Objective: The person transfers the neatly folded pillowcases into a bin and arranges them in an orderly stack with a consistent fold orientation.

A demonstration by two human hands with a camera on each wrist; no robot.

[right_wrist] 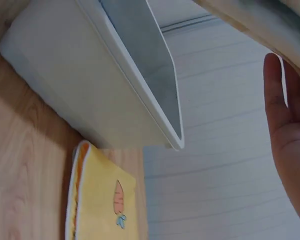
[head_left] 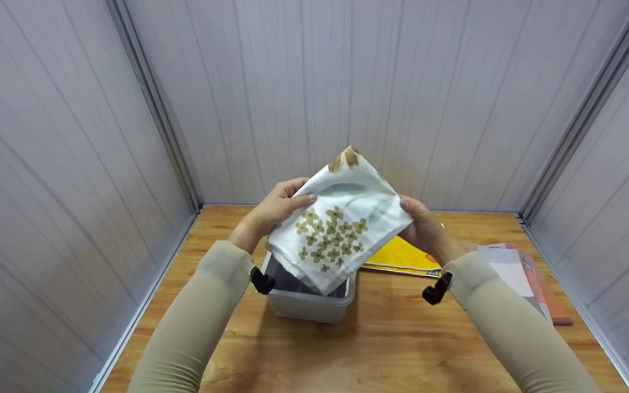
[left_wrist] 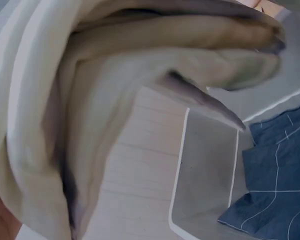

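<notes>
A folded white cloth (head_left: 339,229) printed with small golden-brown flowers hangs tilted in the air between both hands. My left hand (head_left: 276,210) pinches its left edge, thumb on the front and fingers behind. At the right corner my right hand (head_left: 423,226) grips the cloth, its thumb lying along the edge. Under the cloth stands a pale, open-topped bin (head_left: 309,305), partly covered by it in the head view. A dark blue cloth (left_wrist: 280,175) with thin white lines lies inside the bin, as the left wrist view shows.
Right of the bin a folded yellow cloth (right_wrist: 107,200) with a carrot picture lies on the wooden table (head_left: 402,338). Beyond the right forearm are flat pink and grey folded pieces (head_left: 533,284). Pale panel walls (head_left: 325,82) close off the back and sides.
</notes>
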